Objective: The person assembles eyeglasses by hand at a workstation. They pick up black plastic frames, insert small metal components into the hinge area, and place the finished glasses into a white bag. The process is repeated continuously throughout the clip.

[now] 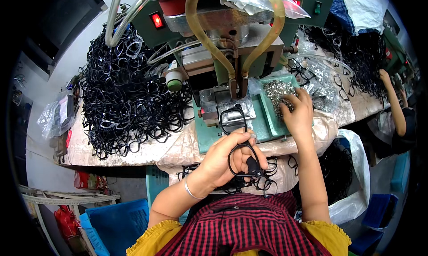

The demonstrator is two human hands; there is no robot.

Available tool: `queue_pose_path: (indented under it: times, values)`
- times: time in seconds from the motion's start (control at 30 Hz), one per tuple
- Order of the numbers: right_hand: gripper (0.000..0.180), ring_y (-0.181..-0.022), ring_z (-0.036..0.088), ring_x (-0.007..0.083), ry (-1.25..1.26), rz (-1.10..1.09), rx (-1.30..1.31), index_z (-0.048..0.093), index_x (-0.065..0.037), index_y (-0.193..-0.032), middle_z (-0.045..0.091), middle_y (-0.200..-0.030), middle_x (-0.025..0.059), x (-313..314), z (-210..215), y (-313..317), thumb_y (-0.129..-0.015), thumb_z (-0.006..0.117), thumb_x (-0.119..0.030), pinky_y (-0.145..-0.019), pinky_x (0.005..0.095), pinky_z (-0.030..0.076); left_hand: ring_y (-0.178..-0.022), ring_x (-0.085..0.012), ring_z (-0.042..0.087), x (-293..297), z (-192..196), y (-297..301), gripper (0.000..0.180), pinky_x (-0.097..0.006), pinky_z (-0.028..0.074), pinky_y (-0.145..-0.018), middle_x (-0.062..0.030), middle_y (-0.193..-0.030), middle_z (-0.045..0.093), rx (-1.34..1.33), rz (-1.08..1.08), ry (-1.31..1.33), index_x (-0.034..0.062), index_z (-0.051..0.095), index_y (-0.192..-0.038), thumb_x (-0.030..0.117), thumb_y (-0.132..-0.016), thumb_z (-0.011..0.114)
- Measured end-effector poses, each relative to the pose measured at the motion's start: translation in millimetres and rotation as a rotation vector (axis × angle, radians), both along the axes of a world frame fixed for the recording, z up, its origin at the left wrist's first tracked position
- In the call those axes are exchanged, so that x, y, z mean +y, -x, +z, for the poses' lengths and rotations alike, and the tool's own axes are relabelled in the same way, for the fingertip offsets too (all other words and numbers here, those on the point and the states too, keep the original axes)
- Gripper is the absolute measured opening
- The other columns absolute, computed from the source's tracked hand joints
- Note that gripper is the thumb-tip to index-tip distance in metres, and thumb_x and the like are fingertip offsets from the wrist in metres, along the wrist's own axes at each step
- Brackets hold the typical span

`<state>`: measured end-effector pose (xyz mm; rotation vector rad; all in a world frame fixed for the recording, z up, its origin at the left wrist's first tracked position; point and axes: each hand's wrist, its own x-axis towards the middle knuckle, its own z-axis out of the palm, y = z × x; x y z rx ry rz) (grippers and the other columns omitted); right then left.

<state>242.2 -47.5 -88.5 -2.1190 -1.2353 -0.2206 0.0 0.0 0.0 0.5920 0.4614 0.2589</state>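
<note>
Fabric in red and black check, with yellow ruffled sleeves [147,240], filled the near edge of the view, and both bare forearms rose from it toward the bench. A thin silver bangle [192,191] sat on the left wrist. The left hand [225,160] was closed around a black spectacle frame [240,142], fingers curled over its lower rim near the person's lap, while the upper rim of the same frame lay on the metal plate [232,111] of the machine. More loose black frames [263,180] lay at the bench edge just below that hand. The right hand [296,111] reached further out, its fingers bent down into a green tray [267,118] of small silvery parts [276,93]; whether it had pinched any of them could not be told. Beyond the plate stood the green machine [232,42], with two amber hoses [196,28] looping down to its head and a lit red switch [157,20] on its left side. A large heap of black frames [125,95] covered the bench to the left, and a second heap [356,55] lay far right. At that far right edge another person's arm [394,104] reached up toward the heap. Blue crates [118,220] stood on the floor at lower left
</note>
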Motion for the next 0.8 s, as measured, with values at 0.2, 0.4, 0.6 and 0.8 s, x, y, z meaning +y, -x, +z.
queue_pose_path:
  times: [0.2,0.4,0.6,0.8]
  values:
    - [0.009,-0.108,0.063,0.031,-0.216,0.049,-0.061,0.072,-0.006,-0.086,0.069,-0.11,0.0108,19,-13,-2,-0.078,0.072,-0.01,-0.09,0.0411,0.05,-0.05,-0.0235,0.063,0,-5,4,0.023,-0.029,0.047,-0.039,-0.028,-0.082,0.068,-0.035,0.041,0.02,0.0098,0.051,-0.098,0.029,-0.101,0.04]
    - [0.006,-0.095,0.059,0.0302,-0.052,0.061,-0.306,0.068,-0.006,-0.083,0.061,-0.09,0.0082,77,-8,7,-0.079,0.065,-0.01,-0.076,0.0411,0.05,-0.074,-0.0227,0.069,10,-21,18,0.031,-0.026,0.056,-0.064,-0.0226,-0.091,0.069,-0.054,-0.076,-0.165,0.0051,0.052,-0.106,0.033,-0.107,0.038]
    - [0.017,-0.09,0.064,0.0232,-0.324,-0.107,0.351,0.066,0.0,-0.108,0.068,-0.101,0.0118,5,-22,0,-0.092,0.062,-0.007,-0.082,0.0357,0.051,-0.075,-0.0211,0.067,0,-52,131,0.024,-0.03,0.057,-0.064,-0.018,-0.093,0.068,0.402,0.413,-0.619,0.0028,0.054,-0.11,0.025,-0.103,0.047]
    - [0.018,-0.089,0.061,0.0104,-0.777,-0.055,0.83,0.068,-0.001,-0.111,0.067,-0.101,0.0027,17,-57,-42,-0.096,0.065,-0.011,-0.082,0.0235,0.049,-0.082,-0.0179,0.062,151,-17,196,0.017,-0.029,0.049,-0.077,-0.009,-0.092,0.067,0.594,1.288,-1.217,0.0,0.061,-0.104,0.016,-0.096,0.061]
